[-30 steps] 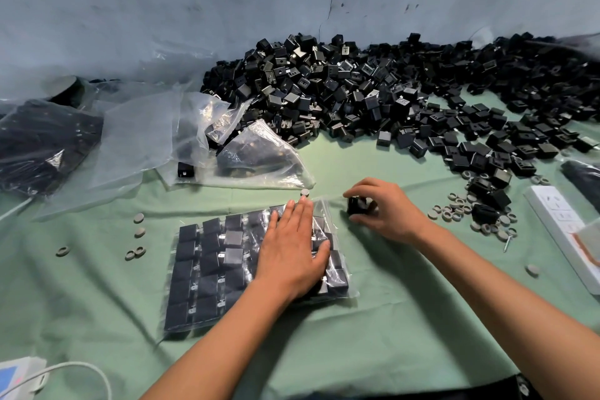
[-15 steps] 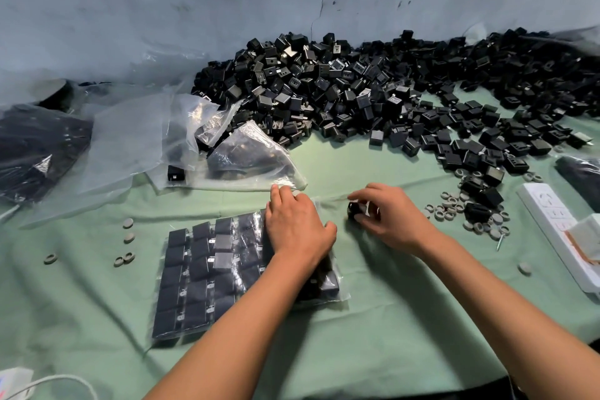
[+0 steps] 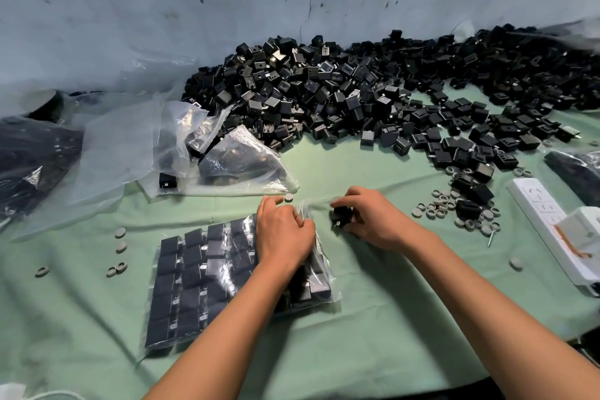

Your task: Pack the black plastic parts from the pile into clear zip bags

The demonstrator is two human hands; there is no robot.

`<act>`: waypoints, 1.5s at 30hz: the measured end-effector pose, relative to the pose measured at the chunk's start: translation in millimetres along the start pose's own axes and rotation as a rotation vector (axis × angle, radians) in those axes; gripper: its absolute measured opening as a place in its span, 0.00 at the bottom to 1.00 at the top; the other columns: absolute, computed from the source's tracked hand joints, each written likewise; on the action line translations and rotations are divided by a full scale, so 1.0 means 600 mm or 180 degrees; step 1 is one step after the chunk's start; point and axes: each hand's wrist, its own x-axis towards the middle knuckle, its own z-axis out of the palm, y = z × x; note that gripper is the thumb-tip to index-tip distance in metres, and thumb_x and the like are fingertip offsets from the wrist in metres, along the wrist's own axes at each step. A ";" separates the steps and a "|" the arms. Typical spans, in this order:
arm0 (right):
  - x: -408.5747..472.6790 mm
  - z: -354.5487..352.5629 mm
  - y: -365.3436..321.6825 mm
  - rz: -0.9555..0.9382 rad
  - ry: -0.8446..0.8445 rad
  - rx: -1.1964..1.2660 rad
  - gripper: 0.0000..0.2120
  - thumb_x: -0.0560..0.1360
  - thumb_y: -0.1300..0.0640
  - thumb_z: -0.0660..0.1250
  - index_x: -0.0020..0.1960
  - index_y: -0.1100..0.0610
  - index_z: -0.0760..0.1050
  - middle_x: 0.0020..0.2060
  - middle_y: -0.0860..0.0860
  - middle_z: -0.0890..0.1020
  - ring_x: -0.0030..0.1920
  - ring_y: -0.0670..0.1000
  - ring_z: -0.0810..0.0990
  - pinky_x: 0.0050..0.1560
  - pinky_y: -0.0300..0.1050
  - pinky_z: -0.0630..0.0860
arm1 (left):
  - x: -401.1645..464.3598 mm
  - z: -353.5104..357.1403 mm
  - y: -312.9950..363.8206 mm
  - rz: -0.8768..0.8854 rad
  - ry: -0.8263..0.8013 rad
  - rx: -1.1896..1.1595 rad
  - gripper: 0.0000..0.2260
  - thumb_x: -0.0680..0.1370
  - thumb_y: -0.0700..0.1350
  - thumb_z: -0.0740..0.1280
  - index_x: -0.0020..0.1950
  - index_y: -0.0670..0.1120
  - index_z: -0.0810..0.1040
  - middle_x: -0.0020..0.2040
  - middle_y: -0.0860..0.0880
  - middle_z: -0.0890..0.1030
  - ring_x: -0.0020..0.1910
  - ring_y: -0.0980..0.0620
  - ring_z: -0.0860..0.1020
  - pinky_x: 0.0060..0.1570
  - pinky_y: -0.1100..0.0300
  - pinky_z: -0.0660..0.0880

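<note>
The counter (image 3: 373, 351) is covered in matt, creased green cloth. The black parts (image 3: 341, 97) are seen as matt plastic, some with shiny metal prongs. The zip bag (image 3: 207, 276) is made of glossy, crinkled clear film.

My left hand (image 3: 283, 234) and right hand (image 3: 373, 221) are bare, no gloves, rings or sleeves on my forearms.
</note>
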 end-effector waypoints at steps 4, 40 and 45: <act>0.003 0.017 -0.029 0.0191 0.0485 0.0502 0.22 0.65 0.48 0.84 0.54 0.55 0.82 0.44 0.51 0.82 0.42 0.48 0.76 0.45 0.42 0.74 | -0.003 0.003 -0.008 -0.0036 0.0118 -0.0215 0.10 0.74 0.45 0.69 0.32 0.47 0.76 0.64 0.47 0.75 0.70 0.49 0.69 0.67 0.56 0.65; 0.006 0.085 -0.051 -0.0486 0.1173 0.0682 0.19 0.72 0.66 0.74 0.62 0.59 0.83 0.45 0.51 0.85 0.37 0.48 0.78 0.46 0.36 0.74 | -0.020 0.039 -0.013 0.0842 0.0668 -0.0195 0.05 0.79 0.42 0.69 0.45 0.41 0.78 0.59 0.43 0.77 0.62 0.45 0.73 0.62 0.50 0.72; 0.006 0.088 -0.046 -0.0465 0.1167 0.0797 0.21 0.72 0.66 0.75 0.65 0.57 0.82 0.47 0.49 0.86 0.32 0.45 0.76 0.43 0.34 0.75 | 0.003 0.002 -0.054 0.0651 0.0764 -0.0064 0.04 0.81 0.40 0.65 0.51 0.43 0.80 0.53 0.47 0.79 0.54 0.48 0.74 0.55 0.55 0.71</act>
